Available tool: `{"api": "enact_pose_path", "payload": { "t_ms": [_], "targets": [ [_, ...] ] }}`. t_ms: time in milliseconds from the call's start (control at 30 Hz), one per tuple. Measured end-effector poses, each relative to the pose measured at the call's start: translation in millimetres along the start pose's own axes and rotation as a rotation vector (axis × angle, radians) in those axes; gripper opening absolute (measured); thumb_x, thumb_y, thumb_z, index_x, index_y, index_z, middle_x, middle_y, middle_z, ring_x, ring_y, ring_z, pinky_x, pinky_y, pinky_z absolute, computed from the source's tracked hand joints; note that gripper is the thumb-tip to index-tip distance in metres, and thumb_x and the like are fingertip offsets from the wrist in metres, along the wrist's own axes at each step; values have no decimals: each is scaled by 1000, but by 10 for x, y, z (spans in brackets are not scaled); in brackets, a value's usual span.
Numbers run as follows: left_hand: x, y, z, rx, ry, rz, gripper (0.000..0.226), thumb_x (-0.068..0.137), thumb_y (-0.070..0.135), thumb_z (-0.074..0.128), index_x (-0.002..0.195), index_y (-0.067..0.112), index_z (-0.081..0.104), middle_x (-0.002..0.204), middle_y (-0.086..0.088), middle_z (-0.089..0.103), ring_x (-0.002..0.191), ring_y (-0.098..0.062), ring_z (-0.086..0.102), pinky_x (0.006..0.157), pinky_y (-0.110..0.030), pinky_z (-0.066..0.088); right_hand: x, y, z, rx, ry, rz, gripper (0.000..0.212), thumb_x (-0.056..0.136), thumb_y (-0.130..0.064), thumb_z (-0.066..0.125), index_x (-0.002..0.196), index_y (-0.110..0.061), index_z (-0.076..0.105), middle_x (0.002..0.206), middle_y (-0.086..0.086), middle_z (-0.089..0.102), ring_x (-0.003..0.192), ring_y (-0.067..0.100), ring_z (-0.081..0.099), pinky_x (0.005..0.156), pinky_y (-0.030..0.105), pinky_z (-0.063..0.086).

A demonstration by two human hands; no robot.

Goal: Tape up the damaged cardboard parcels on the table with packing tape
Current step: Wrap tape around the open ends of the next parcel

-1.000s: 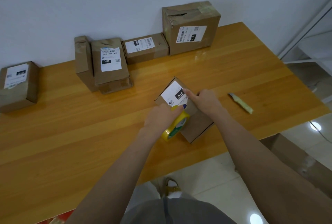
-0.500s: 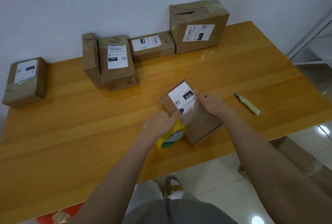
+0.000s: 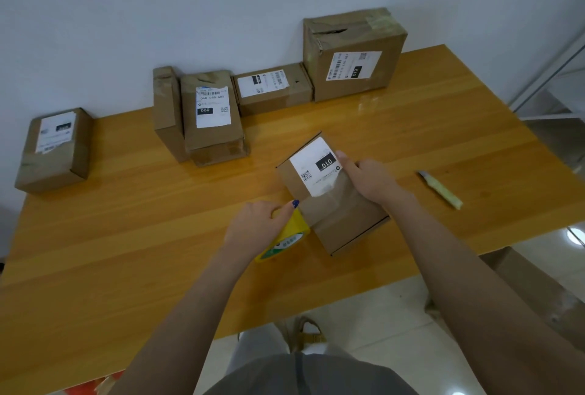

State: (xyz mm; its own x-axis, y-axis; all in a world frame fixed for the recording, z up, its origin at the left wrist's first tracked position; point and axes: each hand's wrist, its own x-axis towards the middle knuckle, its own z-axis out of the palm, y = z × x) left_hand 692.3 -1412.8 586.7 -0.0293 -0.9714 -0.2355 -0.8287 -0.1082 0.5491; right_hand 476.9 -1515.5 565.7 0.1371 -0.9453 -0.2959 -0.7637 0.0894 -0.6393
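Head camera looks down; table [image 3: 126,236] seemingly near.

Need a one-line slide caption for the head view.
Left hand holds yellow tape roll at labelled parcel; right hand steadies it.
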Motion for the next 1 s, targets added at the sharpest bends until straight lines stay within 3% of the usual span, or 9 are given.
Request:
{"api": "enact_pose_path", "payload": {
  "t_ms": [100,200,400,500,667,767,933,1000],
  "targets": [
    [30,-42,-28,44,36,-38,52,98,47,36,82,4,59,49,-1,35,43,-15,35,45,-27,26,1,-95,-62,17,-1,-13,62,95,-65,28,56,-17,30,57,0,37,53,17,35,53,29,29],
    [60,-71,-113,119,59,-49,50,98,50,34,92,15,70,53,-4,49,50,-17,48,42,-24,29,12,-172,-113,49,-6,-8,63,94,-65,30,55,-16,35,58,0,42,54,17,39,53,26,32],
    [57,-33,-171,150,88,-72,54,97,52,34,67,14,58,52,-2,46,50,-17,48,41,-24,26,-1,-300,-227,62,9,-56,63,95,-64,31,58,-14,41,57,1,44,56,17,41,53,27,33],
    [53,-33,-171,135,79,-73,52,97,52,34,75,16,64,59,-8,59,57,-21,59,41,-23,29,-32,-322,-256,70,8,-51,62,95,-63,31,58,-14,39,60,1,46,57,17,43,53,25,34],
    [49,-38,-135,120,93,-79,58,97,53,34,78,8,65,60,-7,59,57,-21,60,40,-24,31,-52,-345,-284,104,-28,-71,65,93,-68,30,75,-10,56,74,9,59,68,20,52,60,27,40],
    [49,-38,-126,118,99,-82,51,97,51,34,80,15,65,67,-9,65,63,-21,64,42,-23,35,-53,-343,-283,137,-35,-92,67,91,-71,30,77,-12,58,77,13,61,69,22,52,63,30,41],
    [36,-31,-130,103,121,-92,46,96,52,35,91,20,68,61,-2,57,65,-21,61,43,-22,31,-151,-448,-354,158,-4,-86,63,95,-63,33,64,-10,46,63,2,52,61,18,47,56,25,36],
    [33,-39,-124,109,132,-92,50,96,53,34,101,18,69,60,0,54,64,-20,59,43,-22,29,-174,-457,-368,159,12,-99,63,95,-63,33,67,-9,47,66,6,53,64,21,49,57,27,37]
  ]
}}
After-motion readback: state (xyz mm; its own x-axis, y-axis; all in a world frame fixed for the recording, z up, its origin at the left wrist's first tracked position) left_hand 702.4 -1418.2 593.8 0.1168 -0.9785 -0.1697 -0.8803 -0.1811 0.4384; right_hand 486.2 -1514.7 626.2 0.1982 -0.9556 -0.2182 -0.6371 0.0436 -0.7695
